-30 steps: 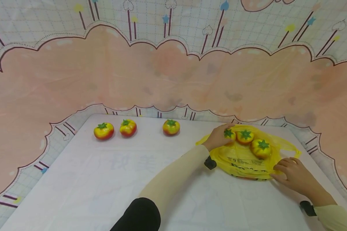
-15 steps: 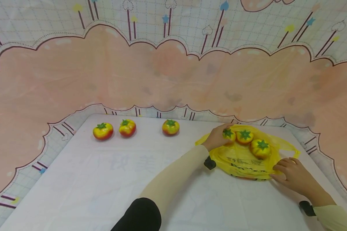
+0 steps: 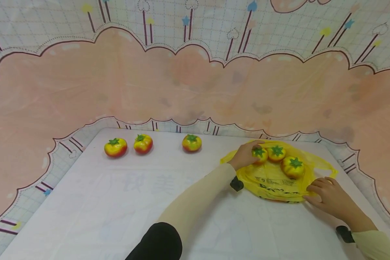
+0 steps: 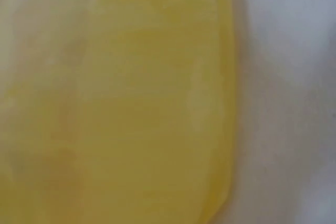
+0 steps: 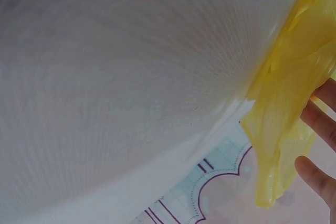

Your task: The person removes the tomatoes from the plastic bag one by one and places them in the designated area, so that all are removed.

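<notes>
A yellow plastic bag [image 3: 273, 184] with dark print lies spread at the right of the white table. Within its outline are three yellow-and-red tomato-like fruits with green star-shaped leaves: one in the middle [image 3: 276, 153], one lower right [image 3: 293, 167] and a left one [image 3: 260, 154]. My left hand [image 3: 245, 155] grips that left fruit from its left side, hiding part of it. At the bag's right edge, my right hand [image 3: 328, 195] holds the plastic with curled fingers. The right wrist view shows its thumb [image 5: 313, 176] and two fingers beside the hanging yellow film.
Three more such fruits stand along the far side of the table [image 3: 133, 202]: one at far left [image 3: 116, 148], one beside it [image 3: 143, 144] and one nearer the middle [image 3: 192, 143]. A patterned cloth backdrop [image 3: 169, 86] rises behind the table.
My left hand has shifted slightly right with the left fruit, and the middle fruit has moved a little the same way. My right hand has stayed in place.
</notes>
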Motion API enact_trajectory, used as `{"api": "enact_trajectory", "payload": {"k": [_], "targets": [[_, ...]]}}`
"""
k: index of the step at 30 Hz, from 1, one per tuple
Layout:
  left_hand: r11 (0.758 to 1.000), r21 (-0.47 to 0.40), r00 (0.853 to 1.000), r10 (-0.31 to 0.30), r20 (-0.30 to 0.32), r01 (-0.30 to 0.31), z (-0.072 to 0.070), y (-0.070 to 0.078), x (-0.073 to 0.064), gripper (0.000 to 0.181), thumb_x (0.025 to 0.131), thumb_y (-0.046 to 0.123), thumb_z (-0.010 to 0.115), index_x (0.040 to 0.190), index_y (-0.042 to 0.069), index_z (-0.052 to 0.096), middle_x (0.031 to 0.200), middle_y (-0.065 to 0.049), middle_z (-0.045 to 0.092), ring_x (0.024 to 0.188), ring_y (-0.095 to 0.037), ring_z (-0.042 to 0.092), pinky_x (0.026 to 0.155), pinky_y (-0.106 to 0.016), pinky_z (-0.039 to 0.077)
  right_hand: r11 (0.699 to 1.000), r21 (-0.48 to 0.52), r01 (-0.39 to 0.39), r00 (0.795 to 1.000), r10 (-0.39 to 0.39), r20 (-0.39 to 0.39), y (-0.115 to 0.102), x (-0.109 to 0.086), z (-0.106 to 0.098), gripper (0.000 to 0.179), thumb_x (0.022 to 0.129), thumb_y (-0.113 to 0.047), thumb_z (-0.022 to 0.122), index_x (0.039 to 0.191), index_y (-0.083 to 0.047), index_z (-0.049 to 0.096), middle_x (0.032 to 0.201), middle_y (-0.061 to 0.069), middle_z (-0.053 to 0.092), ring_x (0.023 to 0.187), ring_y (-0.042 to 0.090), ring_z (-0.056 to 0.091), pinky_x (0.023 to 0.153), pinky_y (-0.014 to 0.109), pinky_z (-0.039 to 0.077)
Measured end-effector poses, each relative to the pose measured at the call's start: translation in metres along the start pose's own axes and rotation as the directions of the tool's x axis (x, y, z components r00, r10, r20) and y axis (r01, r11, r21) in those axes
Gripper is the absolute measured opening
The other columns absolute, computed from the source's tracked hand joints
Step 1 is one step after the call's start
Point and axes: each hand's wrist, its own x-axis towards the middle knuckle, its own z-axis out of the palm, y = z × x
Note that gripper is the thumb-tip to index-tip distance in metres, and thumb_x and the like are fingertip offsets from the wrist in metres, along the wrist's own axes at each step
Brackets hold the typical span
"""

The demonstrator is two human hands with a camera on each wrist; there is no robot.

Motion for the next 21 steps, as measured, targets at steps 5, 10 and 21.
{"api": "enact_trajectory", "payload": {"k": [5,10,21], "targets": [[0.999,0.048,1.0,-0.025,-0.015,0.026,0.002,-0.001,-0.001,0.055,0.086,0.002,0.065,0.136,0.017,0.05,0.137,0.0,0.054,0.125,-0.015,0.051,0.103,-0.021,0.043,1.0,0.001,-0.016,1.0,0.016,0.026,0.0,-0.001,0.001,0.025,0.069,-0.033,0.079,0.077,-0.012,0.07,0.081,0.004,0.067,0.087,0.033,0.061,0.084,0.057,0.042],[0.996,0.071,0.998,-0.057,-0.03,0.059,0.004,0.0,0.001,0.047,0.086,0.006,0.066,0.131,0.016,0.055,0.137,0.001,0.053,0.127,-0.014,0.05,0.106,-0.021,0.04,1.0,-0.002,-0.023,0.999,0.023,0.036,-0.001,0.0,0.0,0.024,0.068,-0.032,0.08,0.077,-0.012,0.07,0.081,0.004,0.067,0.087,0.033,0.061,0.085,0.057,0.042],[0.977,0.037,0.977,-0.207,-0.058,0.21,-0.003,0.022,0.004,0.037,0.088,0.012,0.066,0.124,0.01,0.062,0.129,-0.003,0.06,0.118,-0.016,0.056,0.094,-0.022,0.049,1.0,0.001,-0.022,0.999,0.022,0.041,0.0,0.001,-0.001,0.024,0.069,-0.033,0.079,0.077,-0.012,0.07,0.081,0.004,0.067,0.087,0.033,0.061,0.084,0.057,0.041]]}}
